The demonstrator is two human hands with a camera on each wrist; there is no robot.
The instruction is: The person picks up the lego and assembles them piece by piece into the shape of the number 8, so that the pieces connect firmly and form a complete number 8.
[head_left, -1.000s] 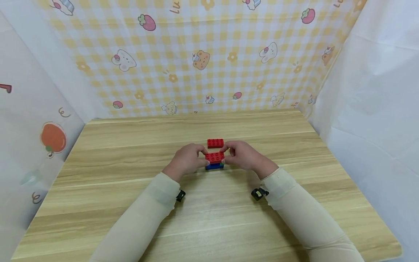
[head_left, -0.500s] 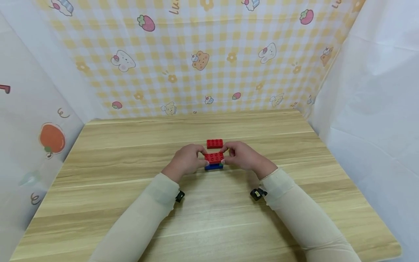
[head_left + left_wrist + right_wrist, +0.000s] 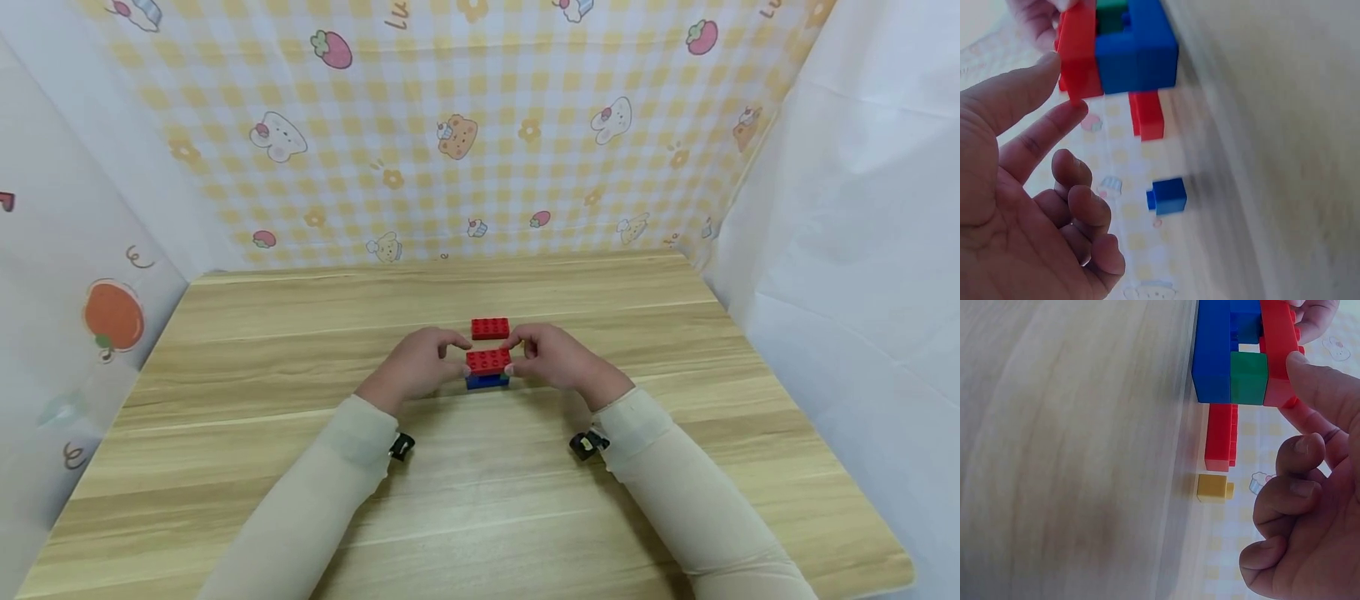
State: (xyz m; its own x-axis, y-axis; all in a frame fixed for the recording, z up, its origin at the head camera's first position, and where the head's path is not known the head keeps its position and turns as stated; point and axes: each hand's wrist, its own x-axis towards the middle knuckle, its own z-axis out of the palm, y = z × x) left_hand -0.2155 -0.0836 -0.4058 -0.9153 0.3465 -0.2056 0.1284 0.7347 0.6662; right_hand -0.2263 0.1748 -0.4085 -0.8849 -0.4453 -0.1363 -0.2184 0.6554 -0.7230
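A red eight-stud brick (image 3: 488, 361) lies on top of a small stack. Beneath it are a small blue brick (image 3: 1116, 62), a small green brick (image 3: 1248, 378) and a long blue brick (image 3: 487, 382) on the table. My right hand (image 3: 555, 358) pinches the red brick's right end between thumb and index finger (image 3: 1319, 425). At the left end, the fingertips of my left hand (image 3: 416, 362) stand right at the red brick's edge, thumb and index finger spread apart. Its other fingers (image 3: 1088, 206) are loosely bent.
Behind the stack lies another red brick (image 3: 490, 328). A single small blue brick (image 3: 1169, 196) stands beyond the left hand, and a small yellow brick (image 3: 1212, 488) beyond the right. A checkered cloth (image 3: 480, 125) hangs behind the wooden table (image 3: 480, 517).
My left hand has eased its pinch and drawn slightly to the left off the red brick. The right hand keeps its hold, and the stack stays in place.
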